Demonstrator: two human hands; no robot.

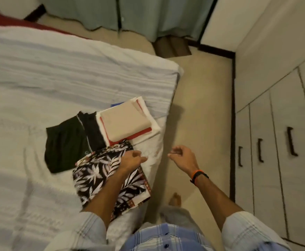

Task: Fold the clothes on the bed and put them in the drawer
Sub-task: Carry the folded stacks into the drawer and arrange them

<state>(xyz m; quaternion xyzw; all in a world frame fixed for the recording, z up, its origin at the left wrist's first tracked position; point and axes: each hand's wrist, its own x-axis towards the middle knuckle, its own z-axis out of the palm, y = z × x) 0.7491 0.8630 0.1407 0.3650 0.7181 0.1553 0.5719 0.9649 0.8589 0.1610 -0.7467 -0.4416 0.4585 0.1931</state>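
Hovering over folded clothes at the bed's point(39, 78) edge.
Left hand point(131, 159) hangs loosely curled above the leaf-print garment point(97, 176), seemingly holding nothing; right hand point(181, 156), loosely curled and empty, is over the floor at 3 o'clock. A dark garment point(65, 147) lies at 9 o'clock, a beige-red-white stack point(126, 122) at 12. Drawers point(274, 151) at far right are closed.

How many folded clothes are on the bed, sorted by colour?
Leaf print: 1
Dark green: 1
Black: 1
Beige: 1
Red: 1
White: 1
Blue, only an edge showing: 1
Total: 7
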